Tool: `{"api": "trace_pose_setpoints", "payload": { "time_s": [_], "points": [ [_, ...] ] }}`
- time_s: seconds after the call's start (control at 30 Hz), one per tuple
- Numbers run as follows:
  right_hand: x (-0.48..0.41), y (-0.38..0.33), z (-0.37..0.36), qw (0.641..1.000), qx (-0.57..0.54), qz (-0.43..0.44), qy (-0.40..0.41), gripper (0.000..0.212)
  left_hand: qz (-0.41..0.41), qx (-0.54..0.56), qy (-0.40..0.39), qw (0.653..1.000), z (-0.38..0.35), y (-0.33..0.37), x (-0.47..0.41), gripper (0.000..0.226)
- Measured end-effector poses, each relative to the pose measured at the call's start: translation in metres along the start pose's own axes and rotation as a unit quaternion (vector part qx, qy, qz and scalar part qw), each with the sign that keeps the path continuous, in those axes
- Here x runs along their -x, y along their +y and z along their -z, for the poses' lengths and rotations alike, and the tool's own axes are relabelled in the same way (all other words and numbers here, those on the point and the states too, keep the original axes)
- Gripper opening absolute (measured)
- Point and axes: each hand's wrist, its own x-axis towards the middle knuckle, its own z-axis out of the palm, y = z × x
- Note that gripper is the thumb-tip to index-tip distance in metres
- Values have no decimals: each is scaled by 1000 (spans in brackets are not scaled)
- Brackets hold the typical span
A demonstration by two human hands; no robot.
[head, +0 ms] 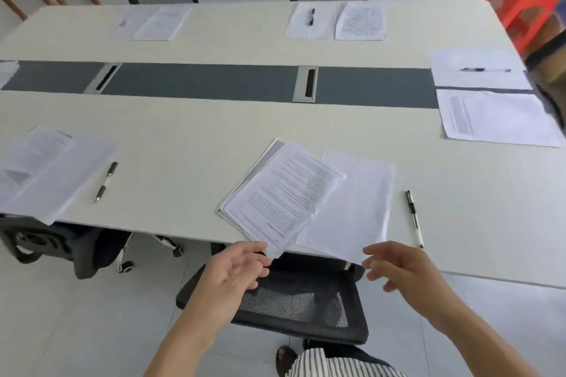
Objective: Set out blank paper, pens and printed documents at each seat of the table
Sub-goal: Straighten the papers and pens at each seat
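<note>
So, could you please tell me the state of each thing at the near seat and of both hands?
blank sheet: flat, near corner past the table edge.
printed document: tilted, overlapping the blank sheet, near corner overhanging too.
pen: lying flat, apart from the papers.
left hand: open, holding nothing.
right hand: open, holding nothing.

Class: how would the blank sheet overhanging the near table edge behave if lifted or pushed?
The blank sheet looks thin, so probably floppy and light. Its corner overhangs the table, so a push might slide it off.
</note>
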Motion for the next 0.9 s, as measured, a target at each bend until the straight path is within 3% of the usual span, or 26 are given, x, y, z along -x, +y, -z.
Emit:
{"api": "trace_pose_setpoints", "payload": {
  "time_s": [0.37,0.57,0.7,0.77,0.9],
  "points": [
    [-119,-11,-40,997,-19,-49,-53,19,73,-185,-2,980,18,-30,-127,18],
    [-153,13,-71,987,-32,-154,-26,22,27,-402,-33,914,11,-79,-218,44],
    [-157,15,-102,960,-150,-235,-9,34,7,-539,-63,840,17,-102,-243,57],
    [-157,14,-119,943,-186,-274,-19,42,-4,-560,-72,825,22,-106,-240,60],
    [-165,3,-149,919,-252,-304,-14,27,-25,-567,-87,819,35,-113,-226,62]
  ]
}}
